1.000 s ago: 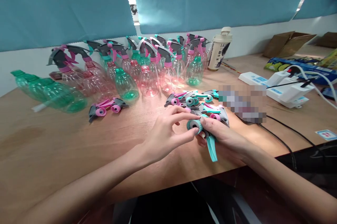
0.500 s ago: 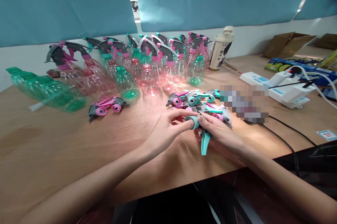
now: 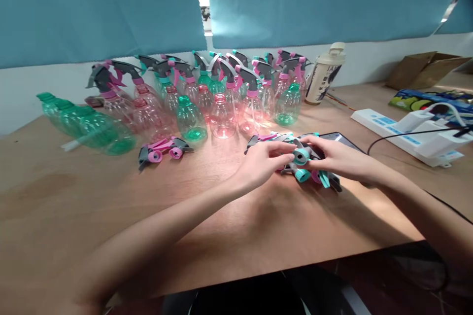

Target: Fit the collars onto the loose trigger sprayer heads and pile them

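A grey trigger spray head with a teal collar (image 3: 301,156) is held between my two hands, just over a pile of similar heads. My right hand (image 3: 338,159) grips its body from the right, with thumb and fingers closed round it. My left hand (image 3: 262,161) pinches at the collar from the left, thumb and fingertips against it. Right below, another teal collar (image 3: 302,175) shows on the pile, beside a grey head end and a teal trigger (image 3: 324,179). My fingers hide much of the pile.
Several pink and green spray bottles (image 3: 222,120) stand at the back, some with heads on. Green bottles (image 3: 96,130) lean at the left. Pink spray heads (image 3: 164,152) lie nearer. At the right are a tumbler (image 3: 324,76), a phone (image 3: 342,138), a power strip (image 3: 399,135) and cables.
Both hands have moved away from the table's near edge, up to the pile, with a teal-collared spray head between them. The view has shifted slightly to the left.
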Tool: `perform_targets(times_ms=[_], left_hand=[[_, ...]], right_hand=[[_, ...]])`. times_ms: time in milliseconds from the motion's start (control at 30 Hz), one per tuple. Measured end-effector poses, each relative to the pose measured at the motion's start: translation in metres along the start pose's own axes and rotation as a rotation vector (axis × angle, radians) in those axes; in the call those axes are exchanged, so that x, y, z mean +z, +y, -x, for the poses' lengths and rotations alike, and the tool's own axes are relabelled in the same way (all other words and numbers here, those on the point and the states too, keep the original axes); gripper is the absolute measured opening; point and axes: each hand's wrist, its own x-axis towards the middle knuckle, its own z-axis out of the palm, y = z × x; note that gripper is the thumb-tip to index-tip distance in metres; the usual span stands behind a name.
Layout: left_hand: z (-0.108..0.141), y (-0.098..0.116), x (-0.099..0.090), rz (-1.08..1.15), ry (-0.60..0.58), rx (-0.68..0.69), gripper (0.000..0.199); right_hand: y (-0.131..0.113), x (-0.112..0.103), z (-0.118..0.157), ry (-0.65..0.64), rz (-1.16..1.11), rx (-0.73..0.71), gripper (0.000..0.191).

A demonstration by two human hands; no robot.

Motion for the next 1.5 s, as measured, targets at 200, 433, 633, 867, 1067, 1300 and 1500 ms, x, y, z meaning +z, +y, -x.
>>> perform_targets(times_ms=[200, 433, 633, 867, 1067, 1300, 1500], left_hand=[[0.046, 0.007, -0.052, -0.490, 0.208, 0.188, 0.018], [0.112, -0.009, -0.153, -0.861, 0.475, 0.078, 0.020], [0.144, -0.035, -0.205, -1.139, 0.573, 0.047, 0.027], [0.146, -0.058, -0.202, -1.233, 0.425, 0.071, 0.033], [0.166, -0.059, -0.193, -1.271, 0.360, 0.071, 0.032], [0.183, -0.051, -0.154, -1.258, 0.307, 0.121, 0.031], [0.183, -0.040, -0.117, -1.231, 0.214, 0.171, 0.028]], right_hand=[[0.018, 0.005, -0.011, 0.181, 0.292, 0.032, 0.050], [0.004, 0.017, -0.009, 0.284, 0.495, -0.072, 0.044], [-0.067, 0.067, -0.034, 0.276, 0.428, -0.432, 0.032], [-0.147, 0.167, -0.114, 0.065, 0.377, -0.729, 0.050], [-0.144, 0.185, -0.142, 0.076, 0.375, -0.757, 0.040], [-0.114, 0.165, -0.093, 0.095, 0.400, -0.737, 0.033], [-0.091, 0.152, -0.047, 0.152, 0.396, -0.655, 0.041]])
